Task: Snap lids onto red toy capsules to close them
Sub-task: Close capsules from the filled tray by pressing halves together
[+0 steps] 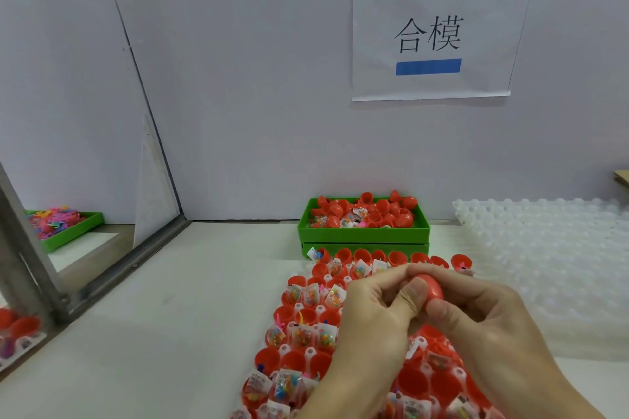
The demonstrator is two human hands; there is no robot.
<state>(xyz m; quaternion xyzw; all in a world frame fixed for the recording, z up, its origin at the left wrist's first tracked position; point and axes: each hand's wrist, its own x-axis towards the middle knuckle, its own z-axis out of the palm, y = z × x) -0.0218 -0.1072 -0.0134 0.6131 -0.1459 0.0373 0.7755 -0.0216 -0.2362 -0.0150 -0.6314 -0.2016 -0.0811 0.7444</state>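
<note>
Both hands meet above the capsule tray [308, 352] on the counter [170, 333]. Left hand [372, 315] and right hand [483, 316] pinch one red capsule [430, 289] between curled fingers and thumbs, held clear of the tray. Whether its lid is fully seated cannot be determined; the fingers cover the seam.

Handling assessment: the capsule appears to be light, rigid, thin-walled glossy plastic, so it is likely slippery and may flex or pop apart under off-axis pressure. Grip each half on its domed end and press straight along the axis, keeping fingertips off the seam.

Open capsule halves [292, 359] sit in the tray, many containing bagged toys [301, 337]. Loose red lids [381, 206] fill a green bin [364, 234] behind the tray. An empty clear tray [544, 248] lies to the right.
</note>
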